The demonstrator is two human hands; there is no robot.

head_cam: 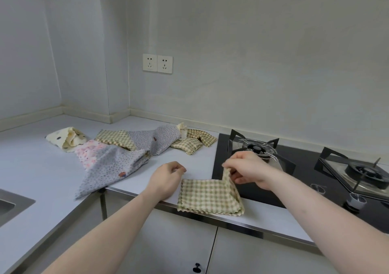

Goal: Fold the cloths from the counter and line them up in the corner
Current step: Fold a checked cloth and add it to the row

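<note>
A green-and-cream checked cloth (207, 195) lies folded at the counter's front edge, beside the hob. My right hand (247, 169) pinches its far right corner and lifts it off the counter. My left hand (166, 178) rests at the cloth's far left corner, fingers curled; whether it grips the cloth is unclear. Further back lie unfolded cloths: a grey dotted one (109, 168) hanging over the front edge, a pink floral one (88, 150), a cream dotted one (63, 139), another grey dotted one (155, 138), and checked ones (114, 138) (193, 141).
A black gas hob (294, 168) with two burners fills the counter to the right. A sink (10, 206) sits at the left edge. The white counter (37, 158) runs into a wall corner at the back left. Two wall sockets (157, 63) sit above it.
</note>
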